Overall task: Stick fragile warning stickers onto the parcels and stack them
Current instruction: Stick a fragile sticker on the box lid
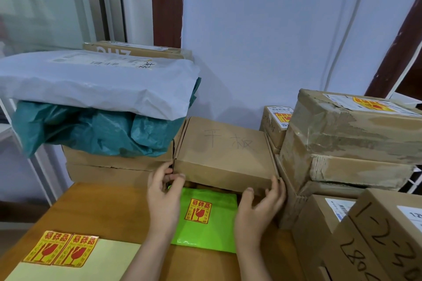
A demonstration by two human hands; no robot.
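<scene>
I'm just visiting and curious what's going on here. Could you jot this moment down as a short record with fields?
activity: both hands on a flat brown cardboard box at the table's far edge
left hand: grips the box's near left corner
right hand: fingers curled round its near right corner
box top: handwriting, no warning sticker visible
below the hands: green parcel lying flat, already bearing a fragile sticker
spare stickers: two on a pale backing sheet, near left
right side: stacked boxes, two showing stickers
left side: white bag over teal bag on boxes

Box stacks (351,134) right, parcel pile (98,107) left; wooden table (107,210) near-left open.
</scene>
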